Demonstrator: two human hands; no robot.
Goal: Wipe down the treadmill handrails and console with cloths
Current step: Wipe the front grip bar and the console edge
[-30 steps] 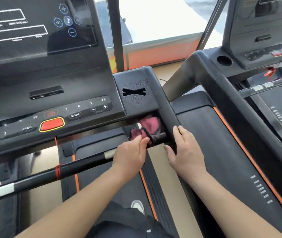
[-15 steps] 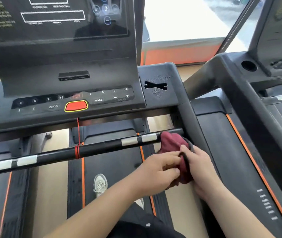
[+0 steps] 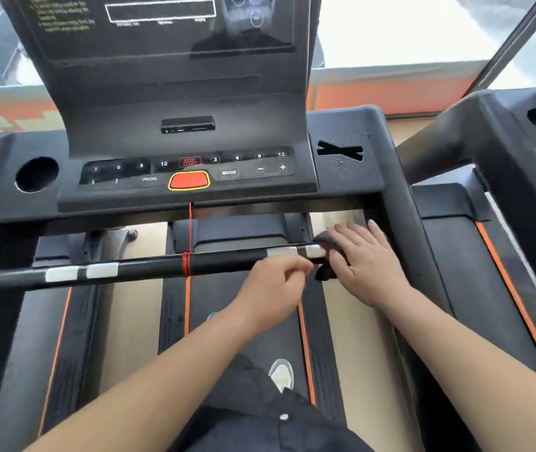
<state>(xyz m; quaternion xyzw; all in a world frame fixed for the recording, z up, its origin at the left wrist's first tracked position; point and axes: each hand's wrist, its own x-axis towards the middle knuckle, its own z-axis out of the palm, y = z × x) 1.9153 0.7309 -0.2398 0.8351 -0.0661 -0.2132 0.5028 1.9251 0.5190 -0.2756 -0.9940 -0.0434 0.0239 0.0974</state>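
Pressing cloth [image 3: 324,242] onto handrail [image 3: 221,261]

Matt plastic, gloss and soft fabric.
The console [image 3: 113,138] is matt grey plastic under a glossy screen [image 3: 162,40]; the handrail bar [image 3: 227,263] is smooth shiny black with silvery patches [image 3: 81,272]; the cloth [image 3: 327,241] is soft fabric.

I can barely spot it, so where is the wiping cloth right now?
In the head view, the cloth is draped over the right end of the crossbar, pressed under the right hand.
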